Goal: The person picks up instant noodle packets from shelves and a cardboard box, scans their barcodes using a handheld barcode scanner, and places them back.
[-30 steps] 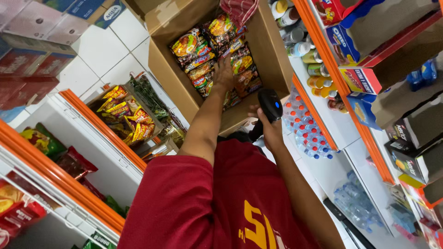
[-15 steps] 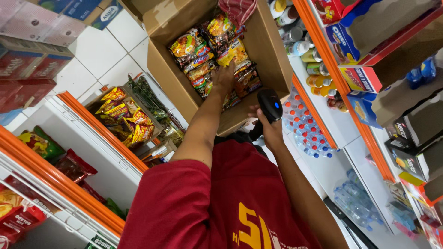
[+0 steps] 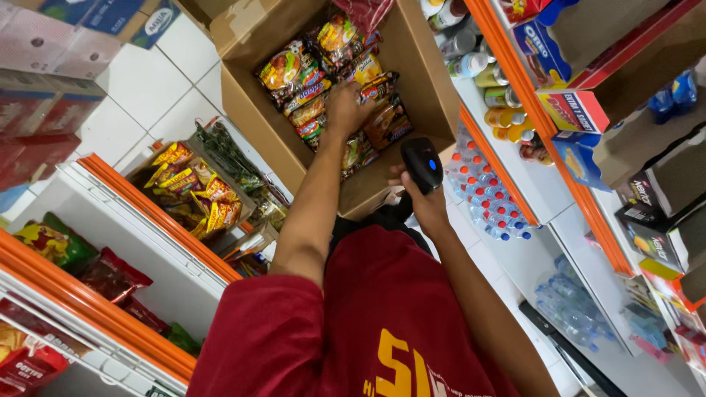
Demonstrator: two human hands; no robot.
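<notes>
An open cardboard box [image 3: 243,88] holds several bright snack packets [image 3: 294,73]. My left hand [image 3: 346,106] reaches into the box, fingers curled on a packet [image 3: 375,84] in the middle of the pile. My right hand [image 3: 425,202] stays just outside the box's near wall and grips a black handheld scanner [image 3: 421,163] with a blue light, pointed toward the box. My red shirt [image 3: 382,323] fills the bottom of the view.
A smaller box of yellow and red packets [image 3: 195,191] stands left of my arm. Orange-edged shelves [image 3: 110,309] with snack bags run along the left. On the right are shelves with bottles [image 3: 485,198], cans [image 3: 507,117] and biscuit boxes [image 3: 573,110].
My left hand has shifted a little among the packets in the box. My right hand with the scanner has hardly moved.
</notes>
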